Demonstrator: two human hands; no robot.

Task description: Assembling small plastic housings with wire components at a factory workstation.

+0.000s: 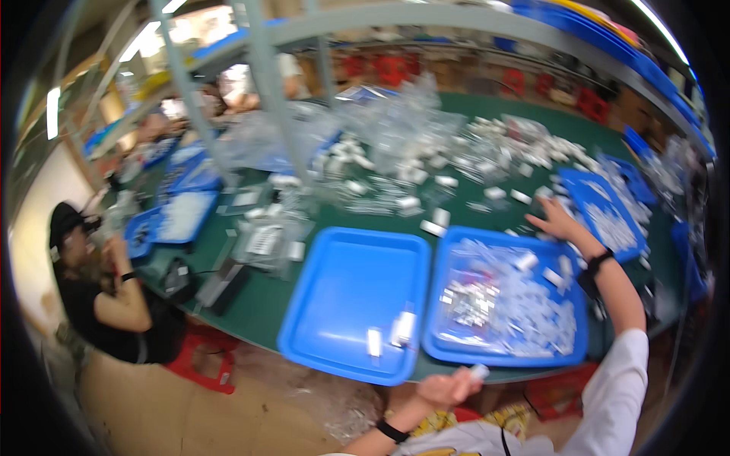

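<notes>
At the table's front edge my left hand (445,389) is closed round a small white cylindrical piece (479,372), whose end sticks out past the fingers. My right hand (559,220) stretches over the far right corner of the right blue tray (431,334), fingers apart. Its fingertips come close to a small white block (543,192) on the green table; contact cannot be made out. Inside that tray lie many translucent white parts (547,323) and a clear bag of small shiny parts (470,300). The left blue tray (342,296) holds a few white pieces (403,328).
Loose white blocks and clear plastic bags (411,129) cover the far table. Another blue tray (627,251) stands right of my forearm. A dark box (222,285) sits left. A grey shelf frame (274,99) rises ahead. A person (114,296) works at the left.
</notes>
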